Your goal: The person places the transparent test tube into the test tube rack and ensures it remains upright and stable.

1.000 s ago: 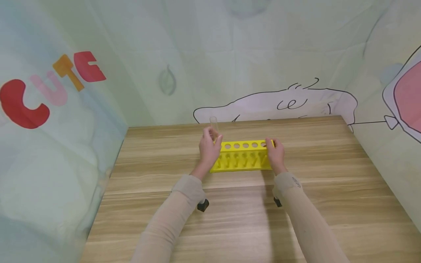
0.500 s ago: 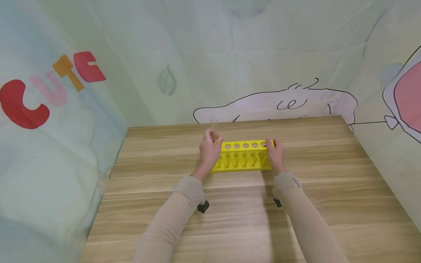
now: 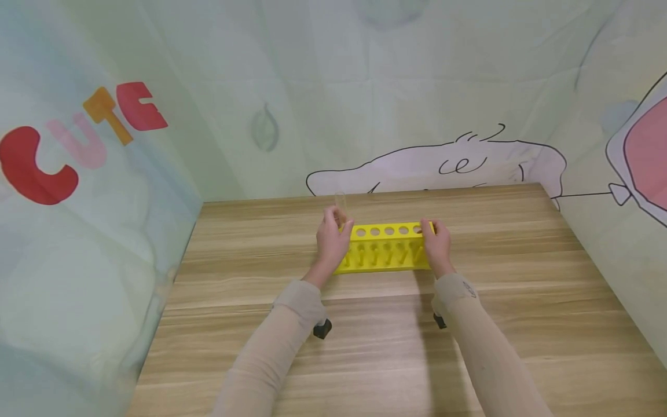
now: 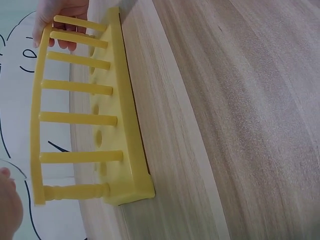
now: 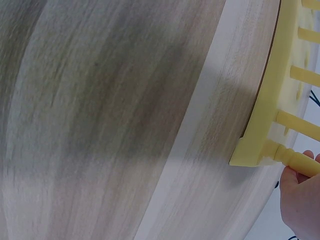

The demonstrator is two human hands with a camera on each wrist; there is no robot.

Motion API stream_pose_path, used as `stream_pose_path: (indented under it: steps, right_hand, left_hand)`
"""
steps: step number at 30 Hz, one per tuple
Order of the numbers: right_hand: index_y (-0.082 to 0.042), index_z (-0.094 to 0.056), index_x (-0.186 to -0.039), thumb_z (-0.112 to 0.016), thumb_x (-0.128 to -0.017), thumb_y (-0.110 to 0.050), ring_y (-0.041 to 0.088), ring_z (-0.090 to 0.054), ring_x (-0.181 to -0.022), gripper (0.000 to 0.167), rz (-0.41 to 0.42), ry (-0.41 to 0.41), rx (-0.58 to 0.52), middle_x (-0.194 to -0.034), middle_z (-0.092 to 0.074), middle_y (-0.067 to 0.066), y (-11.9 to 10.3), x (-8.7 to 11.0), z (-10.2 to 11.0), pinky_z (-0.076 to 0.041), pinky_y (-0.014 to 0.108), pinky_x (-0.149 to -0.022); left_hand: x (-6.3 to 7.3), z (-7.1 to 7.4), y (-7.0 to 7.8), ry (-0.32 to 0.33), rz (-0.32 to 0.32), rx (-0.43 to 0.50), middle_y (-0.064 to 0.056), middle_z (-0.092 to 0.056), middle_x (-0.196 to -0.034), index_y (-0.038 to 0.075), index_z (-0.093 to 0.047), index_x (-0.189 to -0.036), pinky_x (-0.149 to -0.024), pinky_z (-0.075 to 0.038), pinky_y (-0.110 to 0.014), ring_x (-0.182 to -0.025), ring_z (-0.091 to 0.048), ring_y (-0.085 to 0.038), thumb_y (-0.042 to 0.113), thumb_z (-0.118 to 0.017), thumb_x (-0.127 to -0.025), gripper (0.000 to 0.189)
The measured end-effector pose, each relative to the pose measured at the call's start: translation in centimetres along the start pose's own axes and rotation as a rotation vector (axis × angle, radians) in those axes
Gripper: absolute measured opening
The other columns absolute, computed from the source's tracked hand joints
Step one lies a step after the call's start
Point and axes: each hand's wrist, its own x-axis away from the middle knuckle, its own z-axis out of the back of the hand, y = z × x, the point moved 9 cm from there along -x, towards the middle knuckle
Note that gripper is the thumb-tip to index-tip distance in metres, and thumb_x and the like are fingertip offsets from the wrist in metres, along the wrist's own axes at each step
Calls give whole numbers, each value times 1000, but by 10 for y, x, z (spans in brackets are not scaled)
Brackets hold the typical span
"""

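A yellow test tube rack (image 3: 383, 268) stands on the table, with round holes along its top bar and pegs on its base. Between the fingers of my left hand (image 3: 330, 240), at the rack's left end, is a clear test tube (image 3: 341, 200). The tube stands nearly upright above the top bar; my fingers hide its lower part. My right hand (image 3: 439, 248) grips the rack's right end, thumb and fingers around the end post in the right wrist view. The left wrist view shows the rack's posts (image 4: 80, 118) from the side, with only part of my left hand (image 4: 8, 207) at the edge.
The wood-grain table (image 3: 375, 347) reaches back to a printed cloth backdrop (image 3: 312, 87) that also hangs along the left and right. A small black device (image 3: 322, 329) sits under my left cuff, and another black piece (image 3: 440, 320) under the right one.
My left hand has lowered the test tube slightly and shifted it a little right, toward the left end of the rack. My right hand and the rack stay in place.
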Motion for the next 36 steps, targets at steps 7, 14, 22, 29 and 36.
stream_pose_path:
  steps: [7,14,22,29,36]
  right_hand:
    - [-2,-50,-105,-39,-89,-47,21,-45,-95,49,-10,-2,9,-105,-53,12,0,1,0,-37,26,-81]
    - [-3,-49,-104,-39,-89,-49,21,-44,-95,49,-28,-9,14,-105,-53,11,2,0,-1,-37,26,-80]
    - [-3,-49,-105,-39,-89,-49,21,-44,-96,49,-28,-12,7,-106,-52,11,3,0,-1,-37,26,-82]
    - [-4,-50,-105,-40,-89,-48,20,-44,-97,48,-30,-13,-7,-106,-52,11,2,0,-1,-37,27,-83]
    - [-3,-50,-103,-41,-90,-43,20,-44,-96,42,-24,-3,-8,-104,-52,11,2,-1,0,-37,27,-81]
  left_hand:
    - [0,-1,-2,-3,1,-12,-6,-55,-96,10,-38,-107,-89,-47,-31,-102,-56,-23,20,-56,-86,29]
    - [0,-3,-5,-12,18,-35,-6,-55,-95,11,-38,-104,-86,-48,-31,-98,-56,-22,22,-57,-86,28]
    - [2,-5,-5,-35,37,-56,-5,-53,-96,12,-38,-102,-86,-48,-30,-96,-54,-20,24,-55,-87,26]
    - [3,-6,-4,-33,18,-69,-5,-52,-91,11,-38,-104,-78,-48,-29,-85,-51,-19,25,-56,-86,28]
    - [3,-8,-6,-41,27,-75,-4,-50,-90,11,-39,-105,-75,-47,-27,-82,-48,-17,26,-55,-87,29]
